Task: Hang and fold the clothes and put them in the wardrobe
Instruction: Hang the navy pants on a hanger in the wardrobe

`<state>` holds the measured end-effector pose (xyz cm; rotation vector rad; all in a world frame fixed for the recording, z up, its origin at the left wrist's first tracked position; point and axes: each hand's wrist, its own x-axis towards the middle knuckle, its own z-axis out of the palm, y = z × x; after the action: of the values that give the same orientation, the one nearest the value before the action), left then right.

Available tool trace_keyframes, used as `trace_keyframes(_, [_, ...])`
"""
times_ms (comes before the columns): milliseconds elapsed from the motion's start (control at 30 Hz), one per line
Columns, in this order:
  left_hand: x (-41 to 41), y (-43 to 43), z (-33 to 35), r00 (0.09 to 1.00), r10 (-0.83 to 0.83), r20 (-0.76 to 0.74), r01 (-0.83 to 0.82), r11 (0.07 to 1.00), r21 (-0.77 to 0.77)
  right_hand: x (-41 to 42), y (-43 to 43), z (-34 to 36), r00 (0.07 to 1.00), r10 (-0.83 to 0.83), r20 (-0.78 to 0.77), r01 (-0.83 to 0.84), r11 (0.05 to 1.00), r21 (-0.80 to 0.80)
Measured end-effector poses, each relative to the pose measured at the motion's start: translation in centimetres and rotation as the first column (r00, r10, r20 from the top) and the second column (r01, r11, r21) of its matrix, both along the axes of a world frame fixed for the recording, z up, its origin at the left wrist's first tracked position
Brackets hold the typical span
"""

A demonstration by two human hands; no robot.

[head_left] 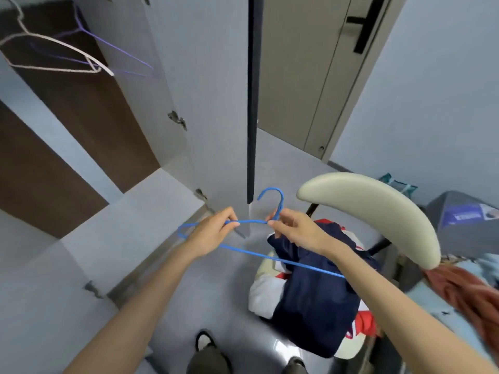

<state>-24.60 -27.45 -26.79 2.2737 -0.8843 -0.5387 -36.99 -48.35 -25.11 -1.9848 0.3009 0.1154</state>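
since both hands are on the blue hanger and nothing hangs on it yet, the step looks like readying it for a top from the pile. to do it well imo: hold the neck w/ one hand, free the other to lift the navy garment by its collar, and feed one hanger arm in at a time. the wire looks thin and slick so fabric may slide. centre it before it goes in.

wardrobe stands open at left: flat matte grey panels, dark brown wood-look back. its door is swung out toward the person. chair at right has a curved beige backrest, smooth and padded-looking, on dark struts. the clothes pile sits on the chair seat just below the hands. navy garment is on top, soft and crumpled w/ a slight sheen, over a white piece w/ red bits at the edges. rust-red cloth at far right, too blurry for texture.

white hanger and purple hanger hang bare inside the wardrobe, up top. blue hanger is in the air between door and chair, over the pile. can't tell if it touches. it's a coated wire triangle, hook up. left hand pinches the upper shoulder wire w/ thumb and fingertips. right hand pinches the neck under the hook, fingers curled.
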Motion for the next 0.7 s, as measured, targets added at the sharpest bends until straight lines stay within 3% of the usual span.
trace_keyframes(267, [-12.0, -10.0, -4.0, 0.992, -0.118, -0.05, 0.114, 0.991, -0.064, -14.2, -8.8, -4.8, 0.938, -0.33, -0.102, 0.322, 0.942, -0.093])
trace_keyframes(500, [-15.6, -15.6, -6.4, 0.99, -0.127, -0.054, 0.12, 0.986, -0.114, -22.0, -14.3, -7.6, 0.64, -0.76, -0.108, 0.756, 0.649, -0.082])
trace_keyframes(700, [-15.3, -19.3, -9.4, 0.963, -0.22, -0.156, 0.214, 0.975, -0.05, -24.4, -16.2, -8.4, 0.508, -0.86, -0.033, 0.861, 0.508, 0.01])
